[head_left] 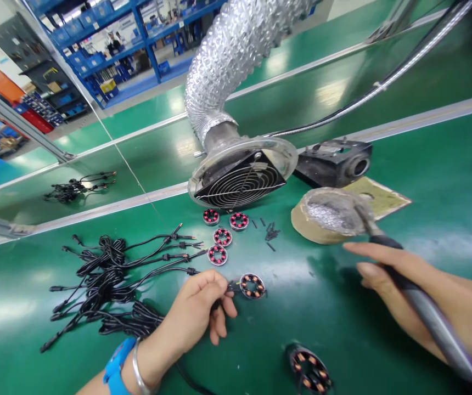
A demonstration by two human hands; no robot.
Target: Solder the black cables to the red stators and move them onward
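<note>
Soldering iron point(421, 307) tip blurred, indistinct

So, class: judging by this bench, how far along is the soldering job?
Looks done: one ring with a cable attached lies near the front edge. In hand: the left hand pinches a cable end against another ring, while the right hand holds the soldering iron at the tip cleaner. Left: four bare rings and a heap of cables.
</note>
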